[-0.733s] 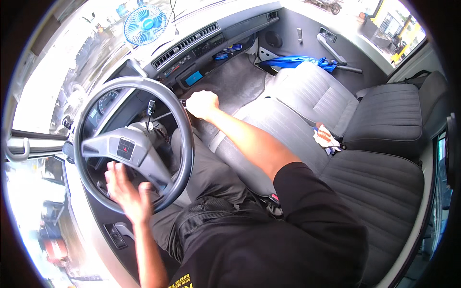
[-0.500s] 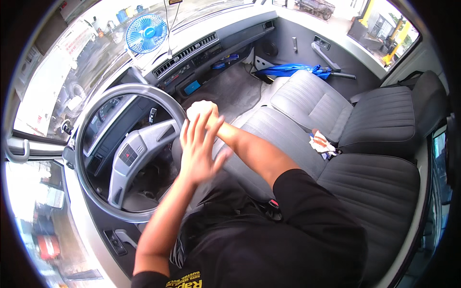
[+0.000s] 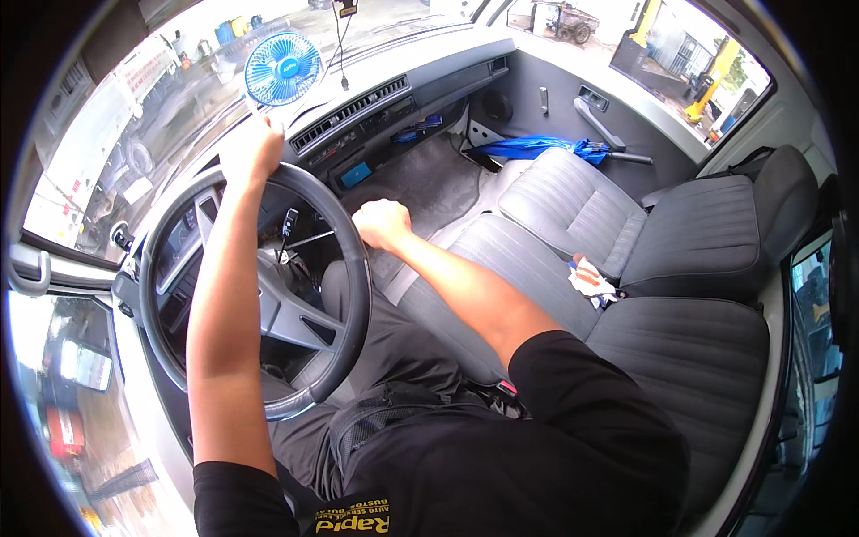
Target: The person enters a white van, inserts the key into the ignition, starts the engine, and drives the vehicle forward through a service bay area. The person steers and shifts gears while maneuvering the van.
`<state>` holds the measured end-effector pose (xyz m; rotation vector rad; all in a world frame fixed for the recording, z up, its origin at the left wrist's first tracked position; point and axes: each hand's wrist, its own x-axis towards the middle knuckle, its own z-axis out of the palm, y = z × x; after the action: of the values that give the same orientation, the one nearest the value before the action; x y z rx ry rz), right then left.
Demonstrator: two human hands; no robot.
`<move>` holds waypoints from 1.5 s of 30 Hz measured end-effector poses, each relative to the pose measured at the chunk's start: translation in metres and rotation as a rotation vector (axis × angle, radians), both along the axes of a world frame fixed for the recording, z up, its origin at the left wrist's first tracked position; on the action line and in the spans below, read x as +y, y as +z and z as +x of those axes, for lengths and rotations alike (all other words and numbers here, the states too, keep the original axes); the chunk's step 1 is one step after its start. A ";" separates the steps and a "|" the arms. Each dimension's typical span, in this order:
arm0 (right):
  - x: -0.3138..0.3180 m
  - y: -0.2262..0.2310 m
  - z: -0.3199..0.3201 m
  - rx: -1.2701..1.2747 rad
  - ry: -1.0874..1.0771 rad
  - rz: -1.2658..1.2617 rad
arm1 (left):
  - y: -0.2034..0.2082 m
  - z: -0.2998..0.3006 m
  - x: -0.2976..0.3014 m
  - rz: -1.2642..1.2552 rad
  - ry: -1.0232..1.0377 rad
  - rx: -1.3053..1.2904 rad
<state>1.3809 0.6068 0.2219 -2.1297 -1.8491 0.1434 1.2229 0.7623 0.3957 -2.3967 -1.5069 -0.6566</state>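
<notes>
I sit at a dark steering wheel [image 3: 358, 277] with a grey hub and spokes. My left arm reaches across it, and my left hand [image 3: 250, 150] is closed over the far upper rim; its fingertips are hidden. Just beyond that hand stands a small blue fan [image 3: 283, 70] on the dashboard. My right hand [image 3: 383, 224] makes a fist beside the wheel's right edge, low over the floor area. What it grips, if anything, is hidden under it. A dark stalk [image 3: 289, 222] shows behind the wheel, between the spokes.
Grey seats [image 3: 573, 210] extend to my right, with a crumpled white and reddish cloth [image 3: 591, 279] on them. A folded blue umbrella [image 3: 546, 149] leans by the far door [image 3: 564, 107]. Air vents [image 3: 353, 112] line the dashboard [image 3: 420, 85]. Parked vehicles show outside the windows.
My left hand has moved from the wheel's right side, near my right hand, up to the far rim. The wheel's hub and spokes have turned. My right hand remains closed in about the same place.
</notes>
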 end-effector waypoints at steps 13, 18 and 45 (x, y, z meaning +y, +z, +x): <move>0.003 -0.007 0.002 -0.062 0.020 -0.088 | -0.125 -0.008 -0.275 -0.024 -0.641 0.158; 0.004 -0.003 0.001 0.008 -0.026 -0.057 | -0.132 -0.066 -0.311 -0.043 -0.488 0.168; 0.007 -0.008 -0.001 0.036 -0.033 -0.056 | -0.003 -0.088 0.008 0.042 -0.103 0.355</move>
<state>1.3804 0.6141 0.2134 -2.1790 -1.8084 0.2267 1.1354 0.7702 0.3928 -2.4118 -1.2185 -0.2575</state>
